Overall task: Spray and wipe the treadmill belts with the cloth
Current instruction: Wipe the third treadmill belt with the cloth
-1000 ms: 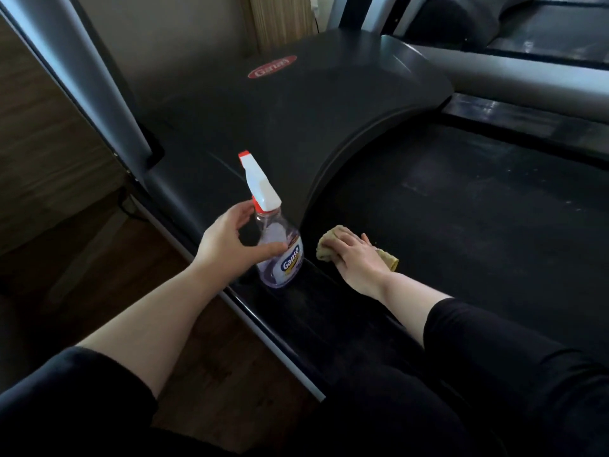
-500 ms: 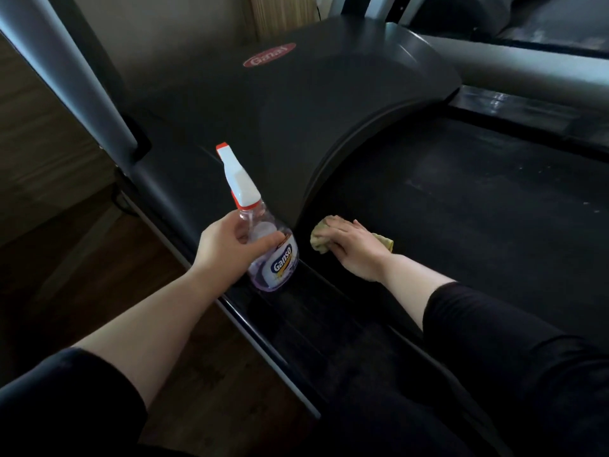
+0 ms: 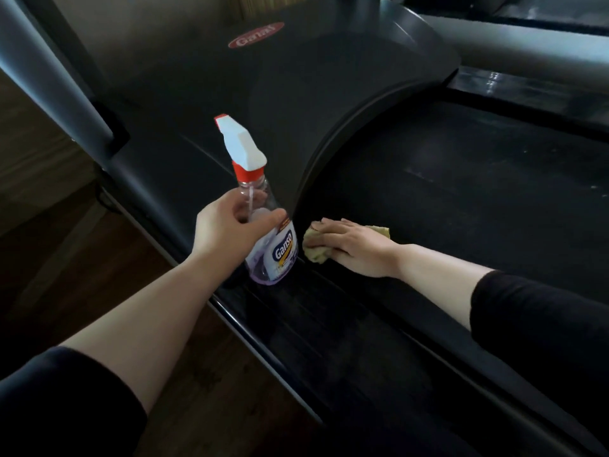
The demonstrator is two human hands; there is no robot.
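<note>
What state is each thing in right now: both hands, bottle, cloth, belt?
left hand: grips the spray bottle round its body.
spray bottle: upright, nozzle pointing away and left, partly filled with pale purple liquid.
right hand: fingers flat, pressing the cloth onto the belt.
cloth: crumpled, mostly covered by the right hand, beside the bottle.
belt: dark, with faint pale marks; wetness cannot be told.

The spray bottle is clear with purple liquid, a white trigger and red collar; the cloth yellow-green, the belt black.
</note>
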